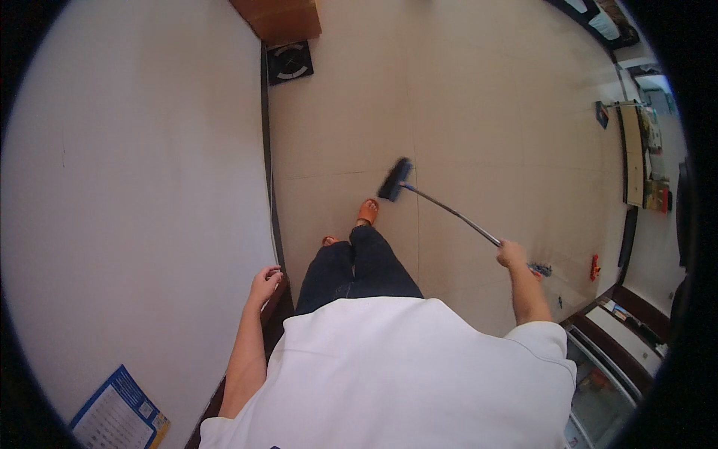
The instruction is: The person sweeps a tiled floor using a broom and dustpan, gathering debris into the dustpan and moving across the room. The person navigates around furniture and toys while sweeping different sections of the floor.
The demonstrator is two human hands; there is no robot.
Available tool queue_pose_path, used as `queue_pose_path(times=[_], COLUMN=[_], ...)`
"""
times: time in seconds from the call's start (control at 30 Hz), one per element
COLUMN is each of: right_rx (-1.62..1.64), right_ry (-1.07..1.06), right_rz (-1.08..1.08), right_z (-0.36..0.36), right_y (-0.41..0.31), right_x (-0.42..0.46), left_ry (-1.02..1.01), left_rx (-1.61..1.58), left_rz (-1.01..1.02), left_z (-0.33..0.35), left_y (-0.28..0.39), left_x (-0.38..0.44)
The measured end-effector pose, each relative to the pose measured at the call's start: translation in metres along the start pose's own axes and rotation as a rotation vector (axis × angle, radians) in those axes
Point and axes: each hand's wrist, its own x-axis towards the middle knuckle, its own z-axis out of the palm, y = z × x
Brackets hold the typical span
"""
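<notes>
My right hand (511,254) grips the upper end of a broom's metal handle (454,213). The handle slants down to the left to a broom head (395,179) with dark bristles and a blue part, slightly blurred, on the tiled floor (477,112). It lies just ahead of my foot in an orange sandal (368,211). My left hand (266,287) hangs by the white wall (151,196), fingers loosely curled and apart, holding nothing.
Along the left wall stand a cardboard box (289,19) and a flat black square object (290,62). Small objects, one a red item (594,268), lie on the floor at right. A glass-fronted cabinet (603,387) stands at lower right, with a shelf unit (634,157) farther up.
</notes>
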Motion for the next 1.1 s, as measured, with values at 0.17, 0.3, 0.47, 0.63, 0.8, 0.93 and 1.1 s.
queue_pose_path(times=[0.17, 0.3, 0.47, 0.63, 0.8, 0.93, 1.1], right_rx=[-0.053, -0.003, 0.218, 0.394, 0.367, 0.314, 0.189], right_ry=[0.041, 0.117, 0.213, 0.052, 0.050, 0.154, -0.043], right_rz=[0.141, 0.055, -0.139, -0.185, -0.270, -0.326, -0.178], right_z=[-0.041, -0.076, -0.099, -0.155, -0.189, -0.165, -0.193], right_y=[0.020, 0.007, -0.079, -0.297, -0.459, -0.471, -0.381], right_x=[-0.011, -0.017, 0.001, 0.035, 0.030, 0.034, 0.003], left_ry=[0.006, 0.041, 0.009, -0.063, -0.031, -0.076, -0.115], left_rx=[-0.016, -0.087, -0.139, 0.031, -0.049, 0.075, 0.042], left_rz=[0.012, 0.011, -0.002, 0.134, 0.169, 0.210, 0.102], left_z=[-0.005, -0.016, -0.044, -0.076, -0.127, -0.153, -0.176], left_y=[0.016, 0.030, 0.036, 0.049, 0.100, 0.073, 0.111], left_x=[0.011, 0.016, 0.043, 0.086, 0.110, 0.164, 0.170])
